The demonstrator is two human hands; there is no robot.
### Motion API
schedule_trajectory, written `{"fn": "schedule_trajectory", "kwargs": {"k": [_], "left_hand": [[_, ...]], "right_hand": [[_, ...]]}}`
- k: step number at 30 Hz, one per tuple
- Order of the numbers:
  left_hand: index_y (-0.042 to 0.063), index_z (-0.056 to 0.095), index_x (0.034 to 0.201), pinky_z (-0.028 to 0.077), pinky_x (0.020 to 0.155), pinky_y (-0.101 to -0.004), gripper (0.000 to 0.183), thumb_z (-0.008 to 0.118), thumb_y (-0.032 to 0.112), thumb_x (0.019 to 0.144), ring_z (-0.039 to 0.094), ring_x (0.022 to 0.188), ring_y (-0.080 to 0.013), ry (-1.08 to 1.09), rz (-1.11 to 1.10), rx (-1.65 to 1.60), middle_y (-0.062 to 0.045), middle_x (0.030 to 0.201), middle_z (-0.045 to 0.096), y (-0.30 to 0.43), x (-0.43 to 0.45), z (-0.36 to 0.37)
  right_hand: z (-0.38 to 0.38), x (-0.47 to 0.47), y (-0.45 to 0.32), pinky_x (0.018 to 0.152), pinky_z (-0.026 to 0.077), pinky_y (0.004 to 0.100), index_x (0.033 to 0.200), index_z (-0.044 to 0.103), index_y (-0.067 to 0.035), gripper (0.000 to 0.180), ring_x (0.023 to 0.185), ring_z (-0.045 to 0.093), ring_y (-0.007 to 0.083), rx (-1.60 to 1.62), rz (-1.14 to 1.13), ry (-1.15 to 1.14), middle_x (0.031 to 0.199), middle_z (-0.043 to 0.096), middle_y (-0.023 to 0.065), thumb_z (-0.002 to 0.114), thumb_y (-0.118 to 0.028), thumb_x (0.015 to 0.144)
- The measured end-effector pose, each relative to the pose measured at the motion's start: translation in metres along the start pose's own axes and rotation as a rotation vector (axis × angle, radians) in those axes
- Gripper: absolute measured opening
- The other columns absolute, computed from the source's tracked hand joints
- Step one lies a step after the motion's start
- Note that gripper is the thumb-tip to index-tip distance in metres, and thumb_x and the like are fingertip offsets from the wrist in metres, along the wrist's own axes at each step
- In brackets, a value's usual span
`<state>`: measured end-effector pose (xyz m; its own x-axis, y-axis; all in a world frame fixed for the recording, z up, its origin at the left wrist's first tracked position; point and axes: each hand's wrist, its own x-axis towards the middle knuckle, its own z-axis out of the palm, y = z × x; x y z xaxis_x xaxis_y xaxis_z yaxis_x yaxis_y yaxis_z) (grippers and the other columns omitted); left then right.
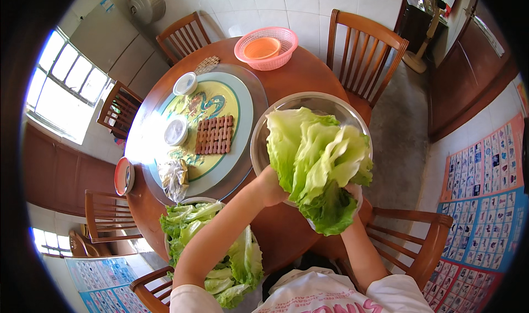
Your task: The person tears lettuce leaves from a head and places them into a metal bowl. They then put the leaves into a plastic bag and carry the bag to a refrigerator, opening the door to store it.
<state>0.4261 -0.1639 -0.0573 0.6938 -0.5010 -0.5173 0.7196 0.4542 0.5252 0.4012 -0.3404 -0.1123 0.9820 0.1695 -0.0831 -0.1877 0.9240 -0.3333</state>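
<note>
A thick bunch of green lettuce leaves (318, 156) is held up between my two hands, above and in front of a round stainless steel basin (285, 102). My left hand (273, 187) grips the bunch at its lower left, its fingertips hidden by the leaves. At the lower right, my right hand (353, 189) is mostly covered by lettuce. A pale rim shows just beneath the leaves there; what it belongs to I cannot tell. Left of my left forearm, more lettuce (231, 247) fills a wide container (197, 200), partly behind that arm.
The round wooden table (297, 75) carries a turntable (244, 106) with brown peanut-shaped pieces (214, 135), lidded tubs (176, 130) and a plastic bag (173, 180). An orange bowl (262, 48) sits inside a pink colander (288, 48). Wooden chairs (368, 44) surround the table. A red-rimmed bowl (124, 175) stands left.
</note>
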Motion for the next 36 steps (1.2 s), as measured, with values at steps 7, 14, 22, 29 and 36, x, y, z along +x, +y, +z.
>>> {"fn": "schedule_trajectory", "kwargs": {"k": [7,14,22,29,36], "left_hand": [[0.006,0.046,0.116,0.048,0.083,-0.0364,0.033,0.043,0.026,0.09,0.056,0.096,-0.0192,0.033,0.058,-0.038,-0.01,0.111,0.055,0.016,0.0,0.0],[0.005,0.045,0.117,0.048,0.083,-0.0369,0.034,0.043,0.026,0.09,0.056,0.097,-0.0205,0.12,0.157,-0.07,-0.009,0.113,0.053,0.008,0.0,-0.022],[0.005,0.047,0.115,0.048,0.083,-0.036,0.036,0.043,0.029,0.089,0.056,0.095,-0.0213,0.068,0.139,-0.17,-0.01,0.11,0.055,0.0,0.01,-0.022],[0.005,0.048,0.114,0.048,0.081,-0.0358,0.034,0.041,0.028,0.09,0.057,0.094,-0.0208,0.063,0.155,-0.138,-0.01,0.109,0.056,-0.002,0.009,-0.031],[0.008,0.039,0.123,0.041,0.092,-0.0378,0.046,0.039,0.039,0.089,0.049,0.107,-0.0221,0.046,0.199,-0.16,-0.009,0.122,0.047,-0.004,0.018,-0.035]], "right_hand": [[-0.025,0.032,-0.005,0.085,0.045,0.0354,0.117,0.045,0.0,0.043,0.102,0.051,0.0242,-0.168,0.314,0.071,0.114,0.051,0.0117,0.057,-0.002,0.076],[-0.034,0.061,-0.02,0.088,0.043,0.0308,0.119,0.044,-0.001,0.045,0.103,0.05,0.0192,-0.575,0.729,-0.045,0.117,0.05,0.0094,0.061,-0.007,0.078],[-0.034,0.051,-0.022,0.078,0.047,0.0265,0.112,0.052,0.0,0.035,0.091,0.057,0.0159,-0.628,0.655,0.072,0.104,0.057,0.0077,0.06,-0.011,0.079],[0.002,0.048,-0.027,0.064,0.045,0.023,0.11,0.051,0.002,0.041,0.078,0.057,0.0135,-1.367,0.488,0.141,0.094,0.059,0.0081,0.065,-0.011,0.074],[-0.013,0.042,-0.021,0.059,0.042,0.0212,0.112,0.049,0.0,0.04,0.073,0.056,0.0115,-1.0,0.336,0.416,0.088,0.059,0.005,0.062,-0.009,0.075]]}}
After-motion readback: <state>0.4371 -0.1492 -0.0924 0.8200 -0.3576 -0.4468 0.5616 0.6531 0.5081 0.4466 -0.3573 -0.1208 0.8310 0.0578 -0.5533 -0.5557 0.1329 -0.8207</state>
